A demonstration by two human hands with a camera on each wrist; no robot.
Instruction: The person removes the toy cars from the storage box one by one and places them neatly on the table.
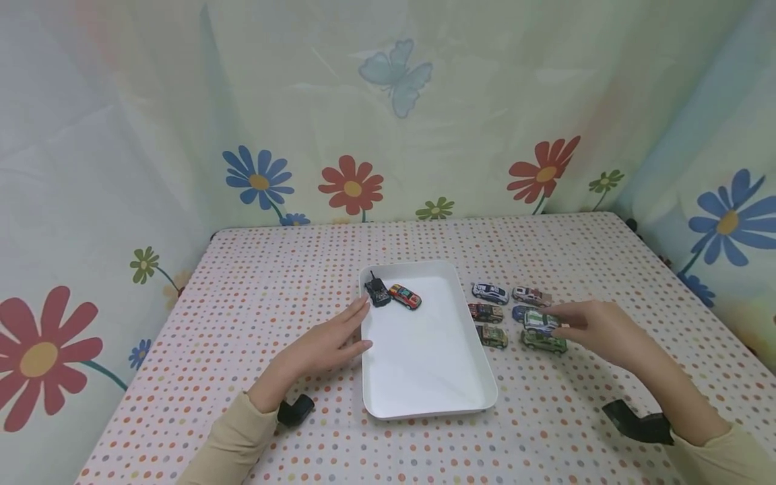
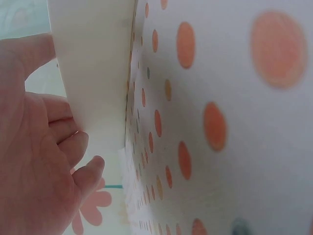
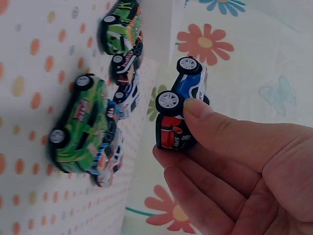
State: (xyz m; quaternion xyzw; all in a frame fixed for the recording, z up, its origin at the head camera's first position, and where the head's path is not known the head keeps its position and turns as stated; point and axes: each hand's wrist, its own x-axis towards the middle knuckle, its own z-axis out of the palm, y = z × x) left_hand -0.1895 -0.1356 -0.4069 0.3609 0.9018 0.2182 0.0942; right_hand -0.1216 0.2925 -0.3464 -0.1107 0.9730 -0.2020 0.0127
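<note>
**Two toy cars in the tray, one lifted, six on the bench**

The right hand (image 1: 597,330) holds a white toy car with a blue and green roof (image 1: 541,322) above the group of cars to the right of the white tray (image 1: 424,397). In the right wrist view this car (image 3: 182,105) is pinched between the thumb and the fingers (image 3: 215,128), wheels toward the camera and clear of the dotted cloth that covers the bench (image 1: 273,283).

The left hand (image 1: 330,343) lies with its fingers straight and together against the tray's left wall. The left wrist view shows the fingers (image 2: 63,142) touching that wall (image 2: 93,68), holding nothing.

Inside the tray, at its far left corner, a dark toy tank (image 1: 377,291) and a red toy car (image 1: 405,296) sit just beside each other. The rest of the tray floor is bare.

Judging from how things lie, the work is in its early part: two toys are in the tray, one is in the hand, and six cars rest on the cloth. Those are a white and blue car (image 1: 490,292), a white and red car (image 1: 529,294), a dark car (image 1: 486,312), an olive car (image 1: 492,335), a green car (image 1: 543,343), and a blue car (image 1: 519,312) partly hidden behind the lifted one.
</note>
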